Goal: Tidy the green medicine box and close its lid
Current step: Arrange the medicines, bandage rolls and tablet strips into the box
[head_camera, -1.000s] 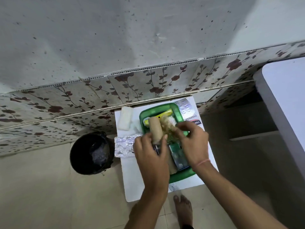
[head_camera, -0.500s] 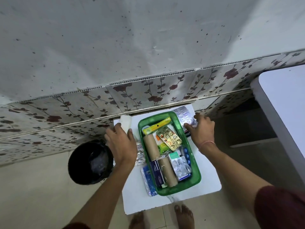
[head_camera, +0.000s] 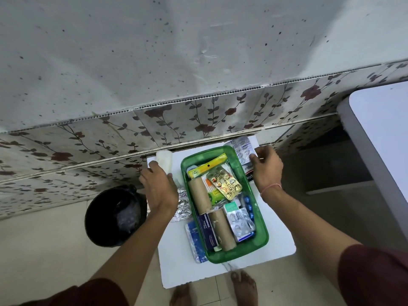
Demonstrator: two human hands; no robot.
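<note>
The green medicine box (head_camera: 261,219) stands open on a small white table (head_camera: 273,237). It holds two brown cardboard rolls, a gold blister strip (head_camera: 225,182), a dark dressings packet and silver blister strips. My left hand (head_camera: 157,188) is left of the box, with finger and thumb closed around the near end of a white pad (head_camera: 164,157). My right hand (head_camera: 266,167) is at the box's far right corner and pinches the edge of a silver blister strip (head_camera: 240,147) lying on the table. No lid shows.
Crumpled silver strips (head_camera: 182,205) and a blue-white blister strip (head_camera: 195,244) lie left of the box. A printed carton (head_camera: 248,174) sits partly under my right hand. A black bucket (head_camera: 114,215) stands on the floor at left. A larger white table (head_camera: 384,140) is at right.
Both hands left the inside of the box and spread apart: the left to the white pad, the right to the silver strip. Since half a second ago they have hardly moved.
</note>
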